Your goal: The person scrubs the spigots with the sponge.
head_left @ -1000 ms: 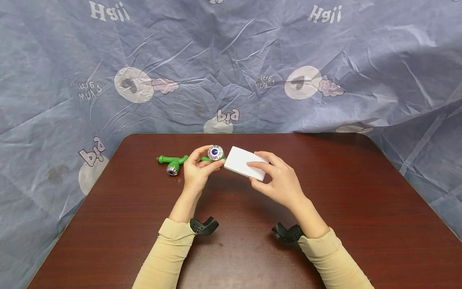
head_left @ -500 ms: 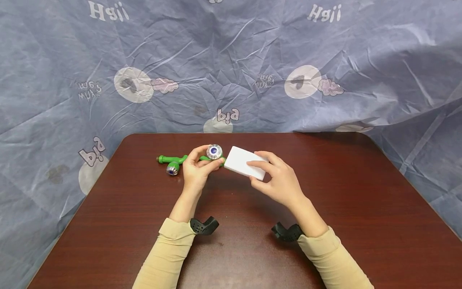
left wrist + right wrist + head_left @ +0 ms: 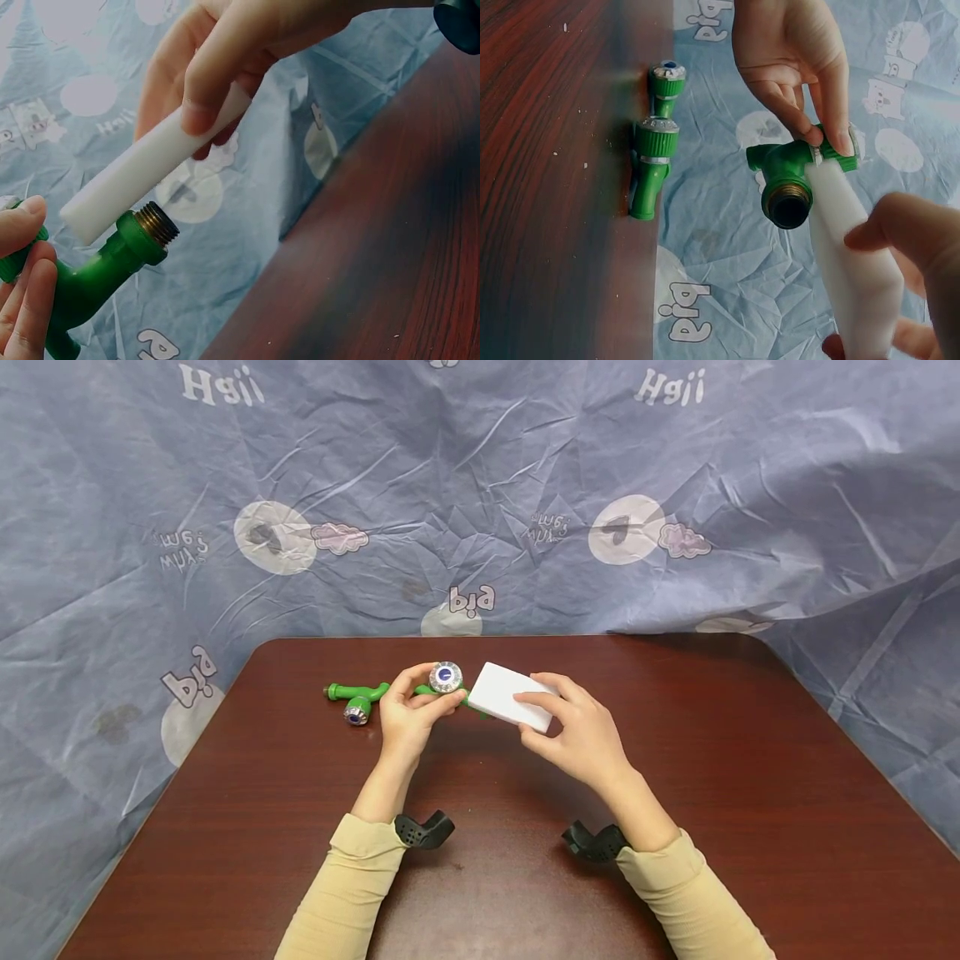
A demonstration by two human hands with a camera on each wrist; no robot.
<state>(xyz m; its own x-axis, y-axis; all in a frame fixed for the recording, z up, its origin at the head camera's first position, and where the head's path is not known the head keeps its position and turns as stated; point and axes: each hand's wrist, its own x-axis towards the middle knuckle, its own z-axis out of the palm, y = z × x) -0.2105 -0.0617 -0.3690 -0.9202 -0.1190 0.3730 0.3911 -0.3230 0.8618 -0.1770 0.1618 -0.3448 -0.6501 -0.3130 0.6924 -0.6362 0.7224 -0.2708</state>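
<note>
My left hand pinches a green tap by its ribbed handle, which has a silvery, blue-centred cap. The tap is held up off the table, and its brass-threaded end shows in the left wrist view. My right hand grips a white sponge block between thumb and fingers. In the right wrist view, the sponge's near end lies against or right beside the tap body; whether they touch is hard to tell.
Two more green taps lie on the dark wooden table, one nearer and one farther in the right wrist view. A printed blue-grey cloth hangs behind the table. Black wrist mounts sit at both cuffs.
The sponge has shifted very slightly along the tap, and a bit more green shows at its lower edge. Both hands keep their holds and nearly the same places.
</note>
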